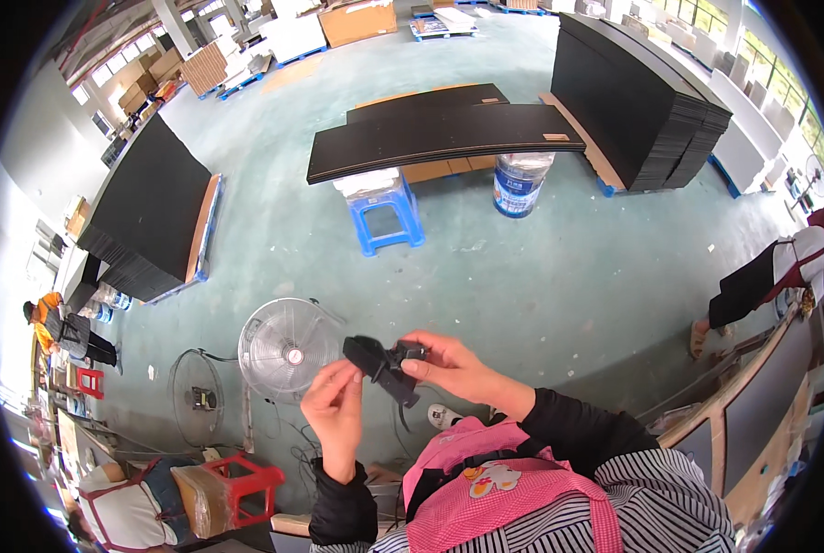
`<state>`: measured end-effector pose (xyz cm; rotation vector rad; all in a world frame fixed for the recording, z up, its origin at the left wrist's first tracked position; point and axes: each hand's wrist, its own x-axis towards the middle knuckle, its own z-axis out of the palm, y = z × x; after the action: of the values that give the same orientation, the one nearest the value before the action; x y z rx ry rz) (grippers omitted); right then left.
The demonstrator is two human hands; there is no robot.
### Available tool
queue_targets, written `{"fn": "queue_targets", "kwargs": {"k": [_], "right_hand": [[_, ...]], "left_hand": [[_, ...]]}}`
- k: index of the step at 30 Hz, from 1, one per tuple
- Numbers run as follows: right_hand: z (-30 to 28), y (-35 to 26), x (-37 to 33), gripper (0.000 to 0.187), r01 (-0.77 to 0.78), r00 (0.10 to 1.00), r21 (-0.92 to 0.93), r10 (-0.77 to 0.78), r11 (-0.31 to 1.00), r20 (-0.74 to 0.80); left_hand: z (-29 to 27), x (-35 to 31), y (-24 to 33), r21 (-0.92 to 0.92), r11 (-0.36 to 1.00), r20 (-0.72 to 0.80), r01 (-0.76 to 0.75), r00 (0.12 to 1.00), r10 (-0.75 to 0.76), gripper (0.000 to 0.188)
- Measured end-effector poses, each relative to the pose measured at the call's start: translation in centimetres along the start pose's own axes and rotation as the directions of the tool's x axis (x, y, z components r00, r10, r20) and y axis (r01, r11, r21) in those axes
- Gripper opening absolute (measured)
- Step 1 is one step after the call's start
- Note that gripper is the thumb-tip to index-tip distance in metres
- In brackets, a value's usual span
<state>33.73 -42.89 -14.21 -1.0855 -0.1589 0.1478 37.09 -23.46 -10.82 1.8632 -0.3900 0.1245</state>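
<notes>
Above the floor fan point(287, 347), the right hand point(453, 367) gripped a black strap piece point(381, 364) while the left hand point(335, 410) pinched its end, likely mid-fitting, with steady alignment needed next.

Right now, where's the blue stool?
Head view, upper middle: the blue stool stands on the green floor under the black board stack, left of the bucket.

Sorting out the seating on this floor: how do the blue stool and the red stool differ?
The blue stool stands in the open on the green floor, propping up long black boards, with a white wrapped bundle between its top and the boards. The red stool stands at the lower left, close to a seated person, and bears no boards. Both are plastic, square-topped and upright.
</notes>
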Motion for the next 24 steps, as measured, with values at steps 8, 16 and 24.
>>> {"fn": "queue_targets", "kwargs": {"k": [8, 16, 24], "right_hand": [[1.1, -0.8, 1.1, 0.030, -0.013, 0.999, 0.048, 0.011, 0.999, 0.042], [2.9, -1.2, 0.6, 0.029, -0.114, 0.975, -0.043, 0.120, 0.993, 0.189], [3.9, -2.9, 0.2, 0.030, 0.005, 0.996, -0.094, 0.004, 0.996, 0.091]], "left_hand": [[0.6, 1.3, -0.8, -0.137, 0.980, 0.154, -0.141, 0.975, 0.162, 0.031], [0.2, 2.4, 2.8, -0.439, 0.896, -0.065, 0.063, 0.993, -0.102, 0.032], [-0.8, 2.4, 5.2, -0.421, 0.906, 0.355, -0.040, 0.912, 0.205, 0.053]]}}
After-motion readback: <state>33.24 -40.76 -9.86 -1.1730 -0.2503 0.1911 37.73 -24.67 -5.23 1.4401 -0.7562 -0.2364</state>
